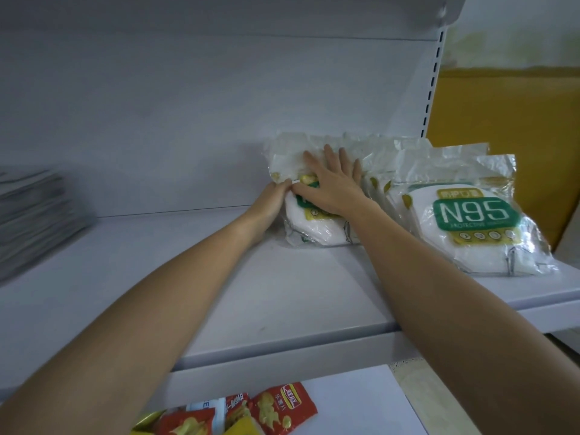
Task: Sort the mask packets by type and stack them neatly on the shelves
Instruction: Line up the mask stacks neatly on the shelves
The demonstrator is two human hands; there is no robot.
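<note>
The right hand (332,186) presses flat-fingered on the crinkly clear-plastic white N95 mask packet (317,229) at one o'clock, the left hand's (271,200) grip at its edge is unreadable, and the slick leaning film could slide forward.

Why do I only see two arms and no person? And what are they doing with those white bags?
There is no robot here. A person wears one camera on their head, and it looks forward and down, so you see only their arms. The right hand lies flat, fingers straight, on a mask packet that stands near the back of the white shelf. The left hand holds that packet's left edge. To the right more packets lean, and the front one is printed N95. A blurry grey stack sits far left. Red snack bags lie on the shelf below.
</note>
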